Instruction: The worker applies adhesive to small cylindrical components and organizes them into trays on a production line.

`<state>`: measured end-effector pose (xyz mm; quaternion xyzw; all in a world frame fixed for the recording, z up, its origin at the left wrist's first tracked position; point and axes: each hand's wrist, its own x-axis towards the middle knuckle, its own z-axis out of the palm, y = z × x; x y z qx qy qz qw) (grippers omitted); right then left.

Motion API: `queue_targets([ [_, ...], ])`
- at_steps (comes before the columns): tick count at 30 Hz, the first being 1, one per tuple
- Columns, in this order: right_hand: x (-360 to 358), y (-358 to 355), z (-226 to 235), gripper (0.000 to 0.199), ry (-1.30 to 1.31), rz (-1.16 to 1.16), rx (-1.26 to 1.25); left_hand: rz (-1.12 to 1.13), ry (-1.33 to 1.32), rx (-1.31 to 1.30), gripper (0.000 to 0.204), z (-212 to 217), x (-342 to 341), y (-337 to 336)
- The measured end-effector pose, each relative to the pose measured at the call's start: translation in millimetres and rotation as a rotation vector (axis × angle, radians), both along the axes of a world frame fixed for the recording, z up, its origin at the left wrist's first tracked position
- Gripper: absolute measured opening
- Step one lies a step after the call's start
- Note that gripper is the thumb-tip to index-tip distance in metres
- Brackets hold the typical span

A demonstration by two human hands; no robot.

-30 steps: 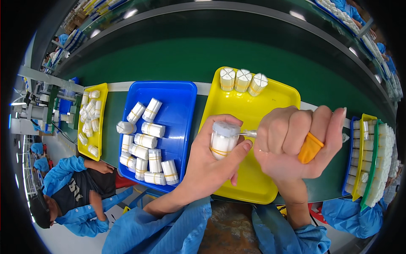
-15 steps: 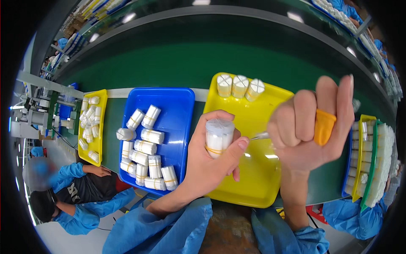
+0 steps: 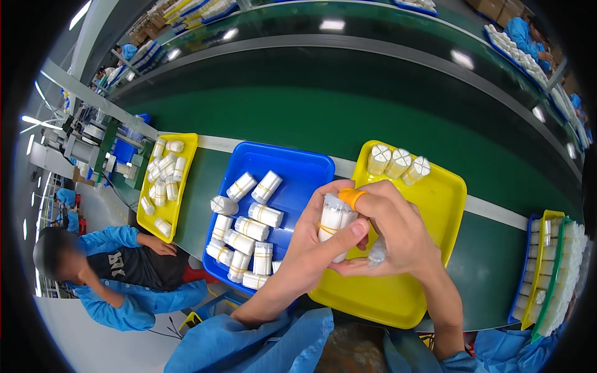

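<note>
My left hand [image 3: 317, 248] grips a white bundle of tubes [image 3: 333, 222] bound with a rubber band, held upright over the inner edge of the yellow tray [image 3: 443, 205]. My right hand [image 3: 395, 233] closes around the same bundle from the right, its orange-capped finger [image 3: 352, 198] pressing on the bundle's top. A crumpled bit of clear film [image 3: 377, 253] sits in my right palm. Three finished bundles [image 3: 398, 163] stand at the yellow tray's far edge. The blue tray [image 3: 298, 171] to the left holds several loose white bundles.
A small yellow tray [image 3: 188, 149] of white bundles lies at the far left. Stacked trays of white tubes [image 3: 550, 273] stand at the right edge. A green conveyor belt [image 3: 323, 105] runs beyond. Another person in blue [image 3: 118, 273] sits below left.
My right hand came down from its raised position and closed onto the bundle, the orange-capped finger now on its top. The left hand kept hold of the bundle.
</note>
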<state>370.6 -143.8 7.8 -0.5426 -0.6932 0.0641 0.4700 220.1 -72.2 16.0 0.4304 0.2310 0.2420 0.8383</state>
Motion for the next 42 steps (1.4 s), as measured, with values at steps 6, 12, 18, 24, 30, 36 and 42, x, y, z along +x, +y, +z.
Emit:
queue_targets([
  [6, -2, 1, 6, 0.061, 0.095, 0.057, -0.037, -0.020, 0.033, 0.138, 0.048, 7, -1, -2],
  [12, 19, -9, 25, 0.081, 0.066, 0.042, -0.163, 0.011, -0.006, 0.039, 0.041, -7, 10, -4],
  [18, 28, -28, 45, 0.043, 1.436, 0.113, 0.162, -0.080, 0.170, 0.099, 0.043, -5, 25, -24],
  [24, 21, -22, 31, 0.046, 1.480, 0.099, 0.319, -0.179, 0.216, 0.120, 0.048, -5, 38, -41],
  [30, 11, -24, 38, 0.044, 1.390, -0.081, 0.364, -0.195, 0.221, 0.075, 0.049, -5, 39, -46],
  [36, 6, -14, 40, 0.038, 1.185, -0.217, 0.309, -0.167, 0.307, 0.292, 0.048, -10, 39, -46],
  [42, 18, -12, 45, 0.039, 1.374, -0.079, -0.065, -0.143, 0.372, 0.724, 0.048, -14, 36, -34],
])
